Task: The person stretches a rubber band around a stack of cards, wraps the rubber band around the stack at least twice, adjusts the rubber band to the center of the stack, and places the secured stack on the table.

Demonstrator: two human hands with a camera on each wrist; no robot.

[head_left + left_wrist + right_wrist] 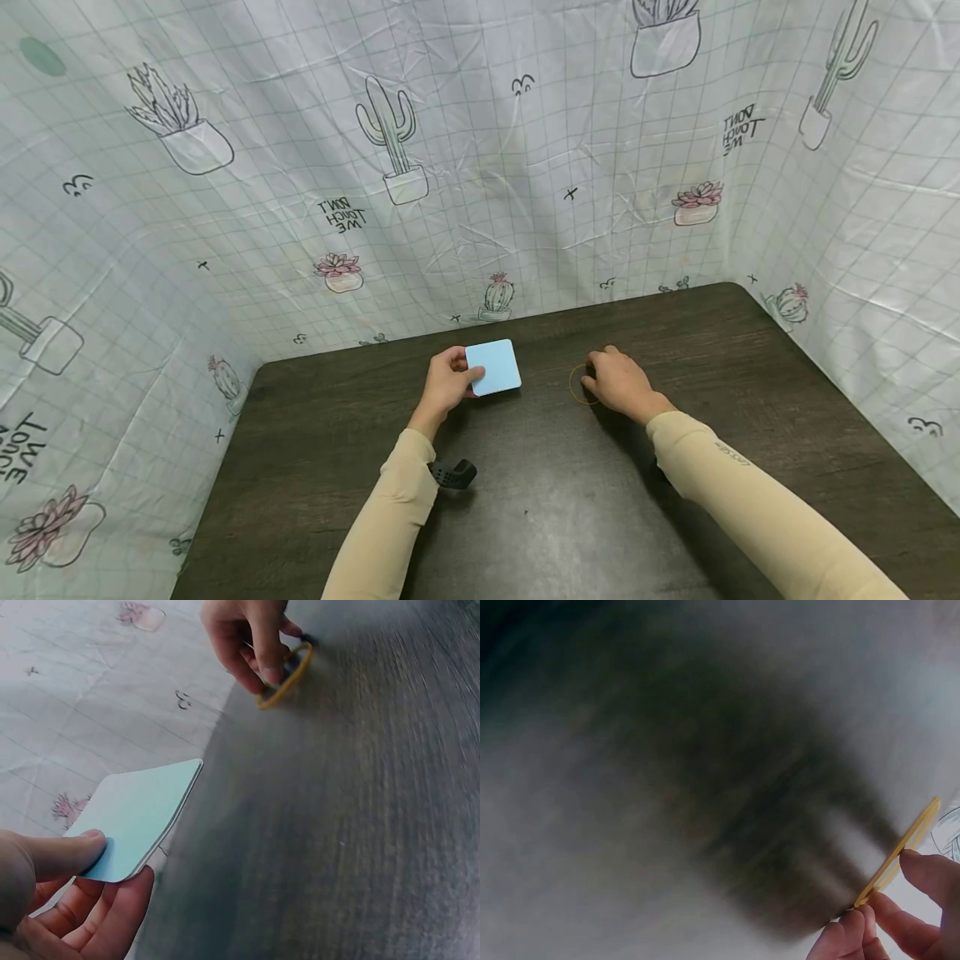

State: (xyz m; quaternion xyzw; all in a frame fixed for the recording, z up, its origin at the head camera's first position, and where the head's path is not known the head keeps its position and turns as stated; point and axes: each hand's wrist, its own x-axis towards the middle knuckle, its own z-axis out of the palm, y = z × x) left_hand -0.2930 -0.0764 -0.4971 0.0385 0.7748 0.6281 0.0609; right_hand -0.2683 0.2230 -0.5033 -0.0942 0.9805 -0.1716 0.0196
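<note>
A thin stack of light blue cards with rounded corners [493,367] is held in my left hand [447,379]. The thumb presses on the stack's upper face while the fingers support it from below, as the left wrist view shows. To the right, my right hand [621,382] holds a thin yellow rubber band [885,871] between thumb and fingers. The band [274,699] hangs as a slack loop, apart from the cards. In the head view both hands are over the far part of the dark table.
The dark wood-grain table [315,467] ends at a white curtain with cactus prints [465,167], which stands behind and along both sides. A black perforated strap-like piece [454,474] sticks out beside the left forearm.
</note>
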